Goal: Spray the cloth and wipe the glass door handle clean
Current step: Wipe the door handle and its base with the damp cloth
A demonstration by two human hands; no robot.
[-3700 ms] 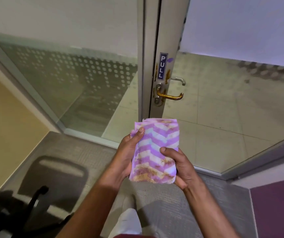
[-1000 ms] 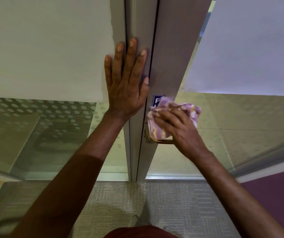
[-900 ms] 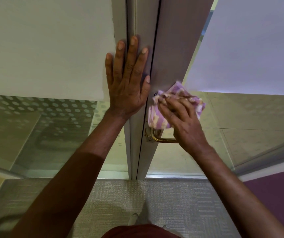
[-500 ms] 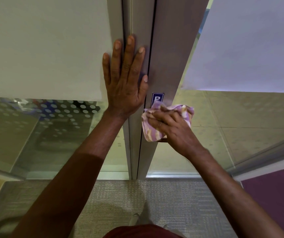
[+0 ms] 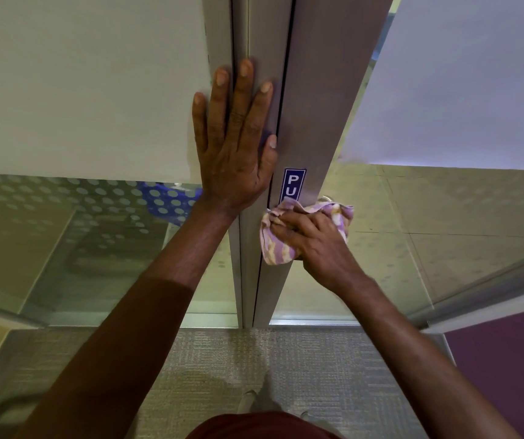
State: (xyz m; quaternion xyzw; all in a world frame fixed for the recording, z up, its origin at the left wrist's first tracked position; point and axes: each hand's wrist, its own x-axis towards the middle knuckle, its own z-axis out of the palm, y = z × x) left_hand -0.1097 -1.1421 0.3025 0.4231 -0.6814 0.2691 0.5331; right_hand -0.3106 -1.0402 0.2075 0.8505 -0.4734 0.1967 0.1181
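My right hand (image 5: pixel 314 245) grips a bunched purple-and-white striped cloth (image 5: pixel 274 248) and holds it against the metal door frame (image 5: pixel 314 99), just below the blue PULL sticker (image 5: pixel 293 183). The cloth and hand cover the brass door handle, so I cannot see it. A small silver bit of the far-side handle (image 5: pixel 327 198) peeks above the cloth. My left hand (image 5: pixel 235 144) lies flat with straight fingers on the frame to the left of the sticker.
Frosted and dotted glass panels (image 5: pixel 96 217) flank the frame on both sides. Grey carpet (image 5: pixel 254 359) lies below, with a purple wall panel (image 5: pixel 507 359) at lower right. A chair shadow sits at lower left.
My right hand with the cloth has slid down from over the PULL sticker onto the handle, uncovering more of the sticker. My left hand stays flat on the frame.
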